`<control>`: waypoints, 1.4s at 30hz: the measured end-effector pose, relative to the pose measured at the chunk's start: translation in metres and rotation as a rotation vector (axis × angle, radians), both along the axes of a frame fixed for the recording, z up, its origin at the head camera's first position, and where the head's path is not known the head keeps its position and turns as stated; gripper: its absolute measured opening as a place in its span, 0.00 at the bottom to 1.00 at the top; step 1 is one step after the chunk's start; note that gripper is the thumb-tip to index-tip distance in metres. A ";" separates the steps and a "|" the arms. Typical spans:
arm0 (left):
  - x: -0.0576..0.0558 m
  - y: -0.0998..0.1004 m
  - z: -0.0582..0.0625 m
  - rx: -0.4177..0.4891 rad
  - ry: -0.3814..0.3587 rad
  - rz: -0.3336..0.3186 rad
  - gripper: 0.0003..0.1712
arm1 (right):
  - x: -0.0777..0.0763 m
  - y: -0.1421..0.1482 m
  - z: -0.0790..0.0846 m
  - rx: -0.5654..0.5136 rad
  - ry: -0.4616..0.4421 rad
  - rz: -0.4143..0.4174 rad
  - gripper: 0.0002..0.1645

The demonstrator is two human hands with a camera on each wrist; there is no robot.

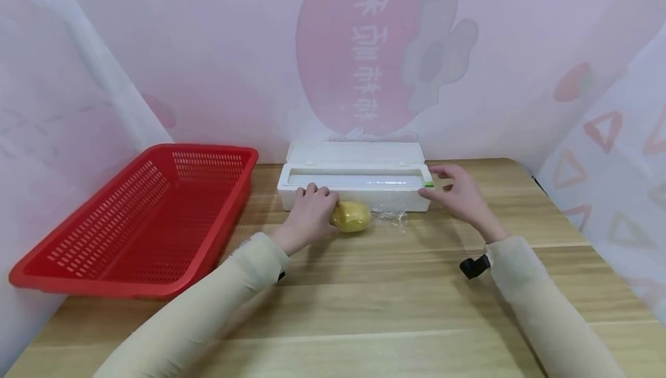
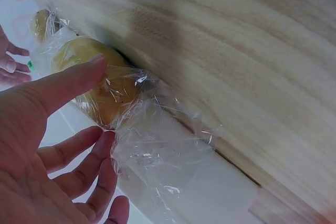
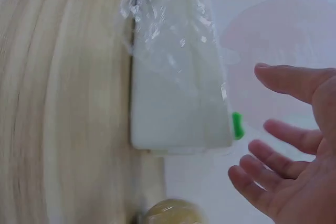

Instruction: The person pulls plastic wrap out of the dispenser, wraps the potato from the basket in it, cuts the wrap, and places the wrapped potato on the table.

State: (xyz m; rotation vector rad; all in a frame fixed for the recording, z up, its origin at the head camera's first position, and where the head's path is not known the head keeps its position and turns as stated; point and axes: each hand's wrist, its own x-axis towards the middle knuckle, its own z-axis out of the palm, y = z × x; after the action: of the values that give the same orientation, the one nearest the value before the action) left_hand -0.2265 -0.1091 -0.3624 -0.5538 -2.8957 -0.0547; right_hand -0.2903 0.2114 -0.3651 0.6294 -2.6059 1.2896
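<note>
My left hand (image 1: 310, 216) holds a yellow potato (image 1: 352, 217) wrapped in clear cling film, in front of a white cling film box. In the left wrist view the thumb lies over the potato (image 2: 100, 82) and the fingertips meet its other side. Crumpled film (image 1: 390, 219) trails from it along the box front. The cling film box (image 1: 359, 199) has its lid up, with a film roll inside and a green slider (image 1: 429, 184) at its right end. Beside that end is my right hand (image 1: 460, 196), fingers spread and holding nothing.
A red perforated plastic basket (image 1: 195, 251) stands on the left of the wooden table (image 1: 364, 320). A second potato (image 3: 173, 213) lies past the box's right end, hidden in the head view. Behind the box rises a pink printed backdrop (image 1: 234, 77).
</note>
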 end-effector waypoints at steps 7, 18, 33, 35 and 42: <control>0.002 -0.002 -0.002 -0.014 0.010 0.009 0.29 | -0.008 -0.007 -0.008 -0.002 -0.123 -0.060 0.46; 0.006 -0.002 0.002 0.009 0.036 -0.029 0.30 | -0.010 -0.007 -0.012 -0.022 -0.066 -0.122 0.35; 0.015 0.028 0.038 -0.015 0.039 -0.111 0.33 | -0.016 0.001 -0.015 0.015 0.004 -0.069 0.29; 0.012 0.039 0.043 -0.013 0.021 -0.143 0.31 | -0.016 0.003 -0.015 0.018 0.010 -0.067 0.29; -0.007 0.076 0.050 0.039 -0.056 -0.221 0.23 | -0.015 0.002 -0.014 0.024 0.026 -0.095 0.32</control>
State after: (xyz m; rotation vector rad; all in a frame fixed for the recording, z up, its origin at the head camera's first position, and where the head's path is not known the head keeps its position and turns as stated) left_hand -0.2339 -0.0328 -0.3125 -0.8758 -2.8668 -0.1601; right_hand -0.3056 0.2138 -0.3793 0.5162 -2.5998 1.2158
